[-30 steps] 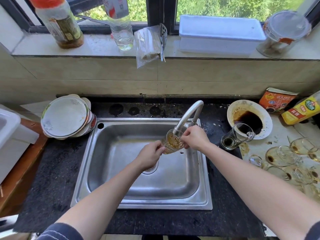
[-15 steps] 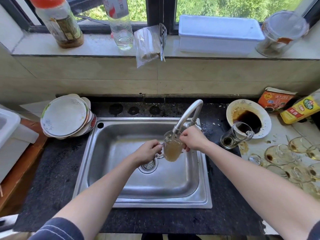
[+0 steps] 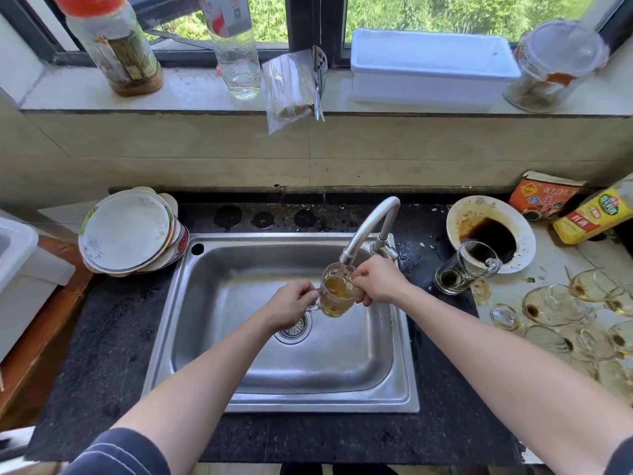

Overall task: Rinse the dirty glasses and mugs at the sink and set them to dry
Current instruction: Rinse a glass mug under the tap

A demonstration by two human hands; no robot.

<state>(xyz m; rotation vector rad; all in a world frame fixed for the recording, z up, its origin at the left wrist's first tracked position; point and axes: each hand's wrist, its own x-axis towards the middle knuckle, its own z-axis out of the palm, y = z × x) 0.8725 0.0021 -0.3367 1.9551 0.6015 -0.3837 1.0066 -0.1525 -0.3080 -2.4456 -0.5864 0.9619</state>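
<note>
A small clear glass mug (image 3: 337, 291) full of brownish water sits right under the spout of the tap (image 3: 371, 228), above the steel sink (image 3: 212, 337). My left hand (image 3: 291, 303) grips its handle on the left. My right hand (image 3: 378, 277) pinches the mug's rim and right side. Another dirty glass mug (image 3: 460, 269) with a dark residue stands on the counter to the right of the sink. Several stained glasses (image 3: 561, 303) lie on the white board further right.
A stack of plates (image 3: 126, 231) rests left of the sink. A bowl with dark sauce (image 3: 493, 231), a packet and a yellow bottle (image 3: 596, 214) are at the back right. Bottles, a white box (image 3: 428, 66) and a jar line the windowsill.
The mug was tilted under the spout a second ago; it now stands upright and has filled with cloudy brown water. Both hands stayed on it and shifted only slightly.
</note>
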